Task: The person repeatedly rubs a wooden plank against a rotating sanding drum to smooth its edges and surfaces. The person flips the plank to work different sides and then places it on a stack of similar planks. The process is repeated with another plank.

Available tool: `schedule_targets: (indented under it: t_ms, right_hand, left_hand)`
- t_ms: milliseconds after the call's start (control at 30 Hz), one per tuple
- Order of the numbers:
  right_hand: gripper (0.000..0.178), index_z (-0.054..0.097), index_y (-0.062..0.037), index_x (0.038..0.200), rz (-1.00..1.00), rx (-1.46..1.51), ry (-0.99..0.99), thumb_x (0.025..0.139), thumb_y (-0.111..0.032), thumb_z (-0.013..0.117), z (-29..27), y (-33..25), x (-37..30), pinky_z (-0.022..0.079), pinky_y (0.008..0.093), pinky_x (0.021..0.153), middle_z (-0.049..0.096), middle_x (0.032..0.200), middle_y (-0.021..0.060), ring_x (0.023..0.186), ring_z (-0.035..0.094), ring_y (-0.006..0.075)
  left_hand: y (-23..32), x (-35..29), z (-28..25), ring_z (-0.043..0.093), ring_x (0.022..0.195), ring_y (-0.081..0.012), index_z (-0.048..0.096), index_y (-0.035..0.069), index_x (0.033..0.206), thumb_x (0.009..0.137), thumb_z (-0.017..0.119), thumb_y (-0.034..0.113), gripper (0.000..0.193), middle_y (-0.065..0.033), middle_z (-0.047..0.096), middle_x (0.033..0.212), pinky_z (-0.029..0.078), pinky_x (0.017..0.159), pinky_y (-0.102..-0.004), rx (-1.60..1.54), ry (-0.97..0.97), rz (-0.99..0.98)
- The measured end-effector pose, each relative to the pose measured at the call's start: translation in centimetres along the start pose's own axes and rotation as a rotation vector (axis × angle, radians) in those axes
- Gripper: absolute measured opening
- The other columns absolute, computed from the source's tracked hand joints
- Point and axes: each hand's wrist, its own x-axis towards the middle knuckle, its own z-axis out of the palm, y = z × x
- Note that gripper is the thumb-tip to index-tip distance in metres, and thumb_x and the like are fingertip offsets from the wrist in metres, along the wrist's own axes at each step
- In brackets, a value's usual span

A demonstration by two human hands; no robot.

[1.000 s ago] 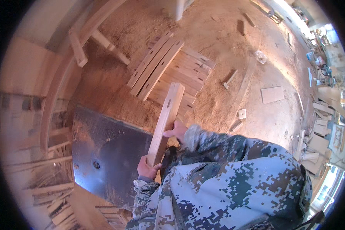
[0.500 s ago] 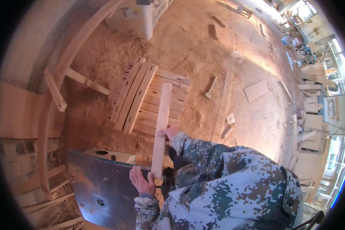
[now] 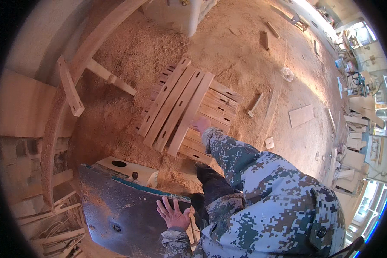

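Note:
My right hand (image 3: pixel 201 124) reaches to a pale wooden plank (image 3: pixel 195 107) and grips its right edge; some of the fingers are hidden. The plank lies slanted on a stack, beside several slotted planks (image 3: pixel 163 103) set along the same direction. Under them, more slotted planks (image 3: pixel 221 101) run crosswise. My left hand (image 3: pixel 175 213) has its fingers spread over the dark metal table (image 3: pixel 129 215) in front of me, near its far right corner. It holds nothing.
A light wooden block with a dark oval hole (image 3: pixel 127 167) sits at the metal table's far edge. A long curved beam (image 3: pixel 79 64) arches on the left. Sawdust covers the floor, with loose offcuts (image 3: pixel 256 105) and a flat board (image 3: pixel 301 116). Boards lean along the right wall.
The plank has moved from in front of me onto the stack, carried by my right hand. My left hand has let go of its near end and spread open. The view has shifted.

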Motion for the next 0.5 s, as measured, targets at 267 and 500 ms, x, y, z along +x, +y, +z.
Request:
schedule_targets:
  t_ms: [267, 500]
  right_hand:
    - [0.02, 0.073, -0.0033, 0.105, 0.204, 0.126, -0.004, 0.093, -0.018, 0.078, 2.8, 1.1, 7.5, 0.053, 0.0342, 0.06, 0.07, 0.087, 0.0038, 0.068, 0.063, 0.0153]
    - [0.028, 0.067, -0.0093, 0.123, 0.115, 0.225, -0.027, 0.094, -0.012, 0.069, 5.8, -3.6, 5.8, 0.052, 0.0329, 0.071, 0.068, 0.097, 0.001, 0.082, 0.062, 0.0135]
  left_hand:
    - [-1.6, 1.7, 0.6, 0.001, 0.158, -0.0579, 0.051, 0.004, 0.148, 0.099, 0.058, 0.061, 0.075, -0.0289, 0.011, 0.172, 0.005, 0.124, -0.0734, -0.068, -0.028, -0.001]
    - [-2.1, 2.1, 0.7, 0.002, 0.158, -0.0572, 0.052, 0.006, 0.146, 0.1, 0.057, 0.059, 0.071, -0.0283, 0.012, 0.173, 0.004, 0.125, -0.072, -0.081, -0.003, -0.006]
